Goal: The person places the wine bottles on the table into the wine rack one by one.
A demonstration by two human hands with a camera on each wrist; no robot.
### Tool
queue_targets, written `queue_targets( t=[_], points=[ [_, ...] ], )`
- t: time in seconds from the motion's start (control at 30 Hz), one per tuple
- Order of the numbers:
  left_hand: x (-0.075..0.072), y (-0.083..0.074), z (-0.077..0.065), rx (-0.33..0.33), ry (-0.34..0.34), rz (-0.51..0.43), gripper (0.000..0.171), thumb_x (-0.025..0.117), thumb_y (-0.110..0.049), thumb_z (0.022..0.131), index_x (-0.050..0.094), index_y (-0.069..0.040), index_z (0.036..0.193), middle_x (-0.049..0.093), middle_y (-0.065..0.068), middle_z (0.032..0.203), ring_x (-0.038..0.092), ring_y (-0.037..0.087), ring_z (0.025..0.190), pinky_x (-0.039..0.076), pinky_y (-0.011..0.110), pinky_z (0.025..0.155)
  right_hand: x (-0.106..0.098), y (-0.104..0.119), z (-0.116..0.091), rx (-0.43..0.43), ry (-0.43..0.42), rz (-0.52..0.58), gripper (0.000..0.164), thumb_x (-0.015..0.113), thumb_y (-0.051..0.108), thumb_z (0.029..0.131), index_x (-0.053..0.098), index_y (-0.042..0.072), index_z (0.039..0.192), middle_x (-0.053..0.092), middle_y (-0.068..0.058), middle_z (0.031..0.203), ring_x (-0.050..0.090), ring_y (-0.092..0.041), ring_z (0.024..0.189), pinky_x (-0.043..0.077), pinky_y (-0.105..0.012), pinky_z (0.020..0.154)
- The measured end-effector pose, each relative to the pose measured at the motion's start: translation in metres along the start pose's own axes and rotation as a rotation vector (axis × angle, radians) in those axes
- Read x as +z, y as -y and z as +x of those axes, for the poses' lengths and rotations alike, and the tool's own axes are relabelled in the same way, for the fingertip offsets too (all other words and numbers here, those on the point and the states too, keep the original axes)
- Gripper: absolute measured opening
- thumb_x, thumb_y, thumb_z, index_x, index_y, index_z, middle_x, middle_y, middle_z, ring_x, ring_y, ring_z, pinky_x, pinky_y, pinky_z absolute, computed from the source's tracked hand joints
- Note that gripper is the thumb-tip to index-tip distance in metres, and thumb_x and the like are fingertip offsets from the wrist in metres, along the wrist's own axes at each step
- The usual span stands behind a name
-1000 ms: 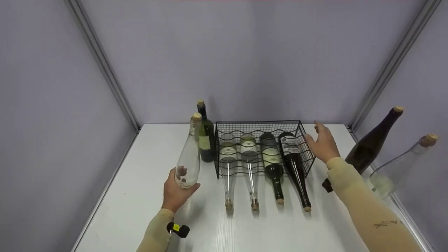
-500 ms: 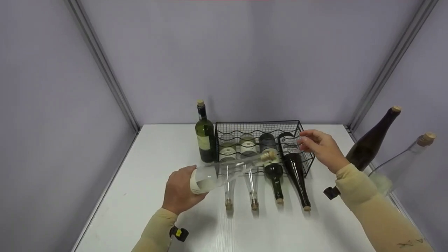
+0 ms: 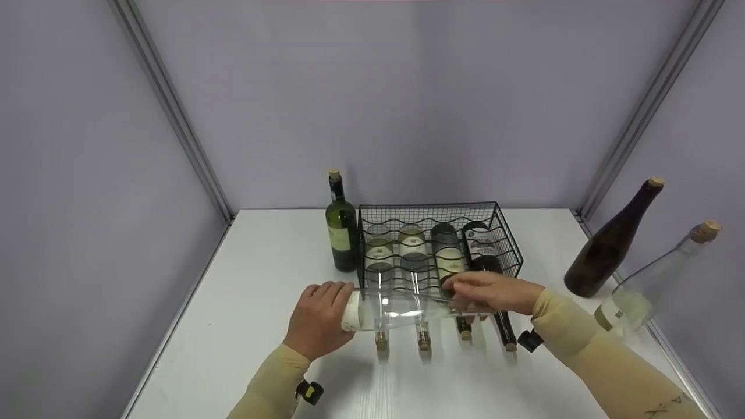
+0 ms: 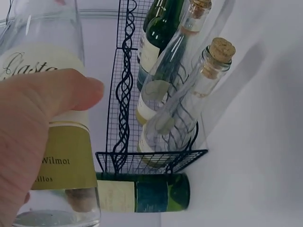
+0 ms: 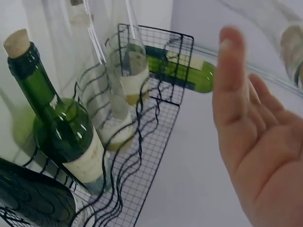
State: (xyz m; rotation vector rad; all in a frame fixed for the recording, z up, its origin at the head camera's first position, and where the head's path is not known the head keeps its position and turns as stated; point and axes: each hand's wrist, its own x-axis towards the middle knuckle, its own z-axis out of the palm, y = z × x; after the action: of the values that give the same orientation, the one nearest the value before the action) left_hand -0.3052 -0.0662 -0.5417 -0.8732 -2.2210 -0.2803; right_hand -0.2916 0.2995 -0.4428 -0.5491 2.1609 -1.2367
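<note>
My left hand grips a clear glass bottle round its labelled base end, with the thumb across the label in the left wrist view. The bottle lies sideways in the air in front of the black wire rack, its neck pointing right. My right hand overlaps the neck in the head view. Its fingers are loosely extended in the right wrist view, beside the corked neck. In the rack lie two clear bottles, a green bottle and a dark bottle, necks toward me.
A corked green bottle stands left of the rack. Toward the right wall stand a dark brown bottle and a clear corked bottle. Grey panels border the white table at the back and sides.
The left hand has tipped the clear bottle from upright to sideways and moved it right. The right hand has come from the rack's right side toward me and left, to the bottle's neck.
</note>
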Motion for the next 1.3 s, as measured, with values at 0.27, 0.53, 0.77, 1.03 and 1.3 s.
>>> queue_targets(
  t=[0.27, 0.53, 0.77, 1.03, 1.3],
  points=[
    [0.008, -0.008, -0.001, 0.055, 0.053, -0.022, 0.069, 0.077, -0.033, 0.054, 0.056, -0.008, 0.115, 0.059, 0.004, 0.102, 0.057, 0.023, 0.092, 0.045, 0.042, 0.074, 0.028, -0.013, 0.01, 0.086, 0.191, -0.275, 0.046, 0.049, 0.041, 0.093, 0.04, 0.024, 0.135, 0.064, -0.005, 0.087, 0.054, -0.014, 0.056, 0.046, -0.03, 0.05],
    [0.013, -0.005, -0.003, 0.063, 0.094, -0.045, 0.074, 0.079, -0.041, 0.055, 0.055, -0.01, 0.118, 0.059, 0.003, 0.106, 0.056, 0.022, 0.095, 0.044, 0.041, 0.078, 0.039, -0.018, 0.009, 0.025, 0.14, -0.33, 0.037, 0.051, 0.04, 0.092, 0.051, 0.019, 0.122, 0.052, 0.005, 0.07, 0.042, -0.005, 0.048, 0.04, -0.022, 0.043],
    [0.016, 0.003, -0.001, 0.018, 0.113, -0.164, 0.092, 0.079, -0.056, 0.057, 0.047, -0.009, 0.13, 0.051, 0.004, 0.123, 0.048, 0.02, 0.112, 0.036, 0.038, 0.096, 0.031, -0.022, -0.005, 0.006, 0.062, -0.289, 0.036, 0.053, 0.04, 0.091, 0.054, 0.019, 0.12, 0.06, 0.003, 0.084, 0.044, -0.006, 0.053, 0.04, -0.023, 0.045],
    [0.017, 0.022, 0.021, -0.074, 0.045, -0.208, 0.083, 0.067, -0.051, 0.076, 0.038, -0.001, 0.135, 0.046, 0.01, 0.131, 0.042, 0.019, 0.121, 0.035, 0.032, 0.098, 0.005, -0.034, -0.037, -0.028, -0.104, -0.245, 0.031, 0.053, 0.033, 0.092, 0.055, 0.018, 0.119, 0.046, 0.005, 0.066, 0.04, -0.005, 0.049, 0.039, -0.023, 0.044],
    [0.034, 0.027, 0.061, -0.405, 0.172, -0.459, 0.068, 0.058, -0.041, 0.087, 0.031, -0.007, 0.139, 0.046, 0.007, 0.131, 0.044, 0.019, 0.119, 0.037, 0.035, 0.097, -0.006, -0.048, -0.052, 0.011, -0.402, -0.107, 0.047, 0.055, 0.036, 0.09, 0.048, 0.008, 0.127, 0.052, -0.008, 0.075, 0.038, -0.008, 0.051, 0.034, -0.022, 0.041]
  ],
)
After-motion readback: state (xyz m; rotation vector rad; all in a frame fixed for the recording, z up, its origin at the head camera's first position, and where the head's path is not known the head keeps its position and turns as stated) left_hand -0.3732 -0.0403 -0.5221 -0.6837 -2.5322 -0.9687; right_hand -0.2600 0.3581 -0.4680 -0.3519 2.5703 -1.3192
